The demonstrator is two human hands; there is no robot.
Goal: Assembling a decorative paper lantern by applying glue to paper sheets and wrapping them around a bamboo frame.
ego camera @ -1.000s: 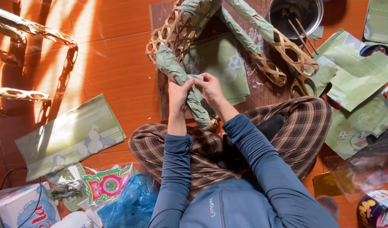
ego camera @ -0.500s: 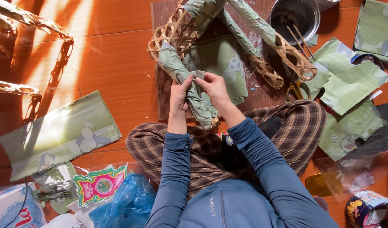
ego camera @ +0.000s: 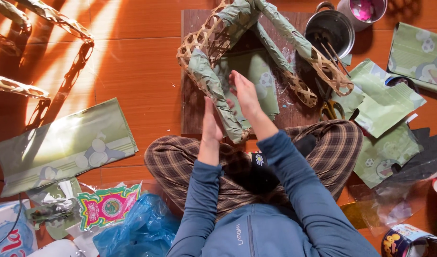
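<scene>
While I sit cross-legged on the orange floor [ego camera: 132, 71], a woven bamboo frame [ego camera: 256, 52] wrapped in pale green paper lies in front of my knees, on a dark brown board [ego camera: 192, 109]. One paper-wrapped arm of the frame [ego camera: 216, 93] is between my hands; its long axis runs diagonally, from upper left near the frame's bare lattice down to lower right, w/ its free end pointing at my lap.

My left hand [ego camera: 211, 124] is flat & open, fingers straight, palm against the arm's left side near its lower end. My right hand [ego camera: 244, 93] is also open, fingers extended upward, on the arm's right side, slightly higher. Neither hand is closed around it; whether the right palm actually touches, I can't tell.

Left of my legs lies a long rectangular green paper sheet w/ white cartoon figures [ego camera: 68, 145]. Below it, near my left knee: a small red-green-yellow printed label [ego camera: 109, 204], a crumpled blue plastic bag [ego camera: 137, 228], & a white-blue package at the bottom left corner [ego camera: 9, 233]. To my right are cut green paper pieces [ego camera: 387, 102], yellow-handled scissors [ego camera: 330, 109], a metal pot [ego camera: 330, 28] & a colourful tape roll at the bottom right [ego camera: 404, 238].
</scene>
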